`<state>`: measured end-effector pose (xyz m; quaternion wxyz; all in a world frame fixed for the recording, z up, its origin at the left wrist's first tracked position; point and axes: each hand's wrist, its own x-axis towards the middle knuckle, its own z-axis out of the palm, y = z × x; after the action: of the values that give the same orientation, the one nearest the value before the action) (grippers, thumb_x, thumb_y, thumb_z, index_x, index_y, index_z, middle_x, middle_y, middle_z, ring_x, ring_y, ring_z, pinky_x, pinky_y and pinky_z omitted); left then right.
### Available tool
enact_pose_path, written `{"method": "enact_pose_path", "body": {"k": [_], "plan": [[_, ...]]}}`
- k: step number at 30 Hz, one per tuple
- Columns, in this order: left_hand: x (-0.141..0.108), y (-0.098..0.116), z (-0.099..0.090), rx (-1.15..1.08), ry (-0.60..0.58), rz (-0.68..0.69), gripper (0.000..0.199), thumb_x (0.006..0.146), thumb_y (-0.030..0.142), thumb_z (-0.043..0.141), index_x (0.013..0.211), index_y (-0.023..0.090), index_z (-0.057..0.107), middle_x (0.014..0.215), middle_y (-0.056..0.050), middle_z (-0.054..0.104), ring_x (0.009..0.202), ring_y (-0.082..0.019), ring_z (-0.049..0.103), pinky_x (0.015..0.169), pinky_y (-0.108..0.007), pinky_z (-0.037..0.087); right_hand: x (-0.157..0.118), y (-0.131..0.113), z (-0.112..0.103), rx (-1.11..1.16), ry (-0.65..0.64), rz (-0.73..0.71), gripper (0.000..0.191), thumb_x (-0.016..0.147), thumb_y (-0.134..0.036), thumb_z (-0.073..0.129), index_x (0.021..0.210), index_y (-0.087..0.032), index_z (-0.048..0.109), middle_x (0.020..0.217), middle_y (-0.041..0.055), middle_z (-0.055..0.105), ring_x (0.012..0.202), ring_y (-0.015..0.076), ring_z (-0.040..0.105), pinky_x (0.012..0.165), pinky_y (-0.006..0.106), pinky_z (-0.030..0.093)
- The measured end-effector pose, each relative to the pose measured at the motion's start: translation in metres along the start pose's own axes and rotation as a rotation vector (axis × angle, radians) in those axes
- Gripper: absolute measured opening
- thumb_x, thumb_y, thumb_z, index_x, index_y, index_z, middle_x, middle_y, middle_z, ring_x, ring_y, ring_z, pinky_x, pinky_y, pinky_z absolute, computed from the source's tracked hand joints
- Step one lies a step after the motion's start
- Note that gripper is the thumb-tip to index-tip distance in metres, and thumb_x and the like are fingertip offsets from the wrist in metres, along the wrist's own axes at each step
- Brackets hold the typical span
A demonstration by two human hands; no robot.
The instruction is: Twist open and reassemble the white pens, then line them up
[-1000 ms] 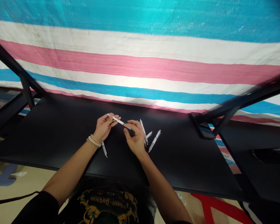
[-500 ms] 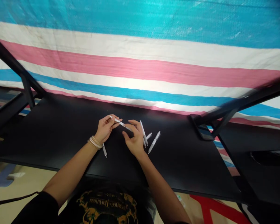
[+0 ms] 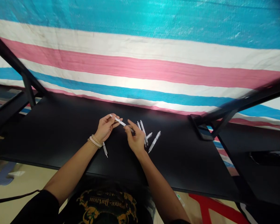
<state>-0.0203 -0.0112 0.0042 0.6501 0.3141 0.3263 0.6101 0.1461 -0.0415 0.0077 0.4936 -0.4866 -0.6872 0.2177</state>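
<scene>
Between both hands, above the black table (image 3: 67,130), a white pen (image 3: 120,122) is held at a slant. My left hand (image 3: 106,127) grips its upper end, the clicker pointing up and left. The fingers of my right hand (image 3: 135,138) are closed round the lower, grey grip end, and its tip is hidden by them. Just right of that hand lie several white pens (image 3: 143,132) close together. Another white pen (image 3: 154,142) rests a little apart to their right. One more pen (image 3: 105,150) lies partly hidden behind my left wrist.
A striped blue, white and pink sheet (image 3: 140,71) hangs along the table's far side. Black slanted bars stand at the left (image 3: 29,90) and right (image 3: 226,115). A red frame (image 3: 207,208) shows below the near edge at the right.
My right thumb and fingers have closed on the lower end of the held pen. My left hand has stayed nearly still. The pens on the table have not moved.
</scene>
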Motion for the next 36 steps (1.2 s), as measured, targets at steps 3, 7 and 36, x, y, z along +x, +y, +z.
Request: {"method": "enact_pose_path", "body": {"k": [3,7,36], "plan": [[0.0,0.001,0.0,0.005,-0.004,-0.002,0.027,0.079,0.035,0.076,0.093,0.016,0.063,0.1,-0.007,0.068,0.106,-0.026,0.068,0.098,-0.045,0.053,0.001,-0.001,-0.001,0.005,0.015,-0.068,0.02,0.094,-0.026,0.054,0.102,-0.025,0.072,0.101,0.0064,0.071,0.093,0.0193,0.067,0.084,0.037,0.056],[-0.001,0.001,0.0,-0.005,-0.001,0.004,0.026,0.08,0.035,0.075,0.094,0.016,0.064,0.1,-0.006,0.068,0.105,-0.025,0.068,0.097,-0.043,0.054,0.0,0.0,0.001,-0.049,-0.031,-0.068,0.031,0.091,-0.029,0.06,0.121,-0.025,0.065,0.111,0.008,0.069,0.095,0.0201,0.066,0.081,0.035,0.057],[0.007,0.003,-0.007,-0.079,0.089,0.042,0.022,0.082,0.033,0.073,0.093,0.017,0.064,0.099,-0.006,0.071,0.111,-0.024,0.066,0.104,-0.043,0.049,0.003,0.002,-0.008,-0.214,0.085,-0.139,0.018,0.097,-0.024,0.049,0.104,-0.023,0.066,0.097,0.0059,0.068,0.091,0.0213,0.059,0.087,0.038,0.045]]}}
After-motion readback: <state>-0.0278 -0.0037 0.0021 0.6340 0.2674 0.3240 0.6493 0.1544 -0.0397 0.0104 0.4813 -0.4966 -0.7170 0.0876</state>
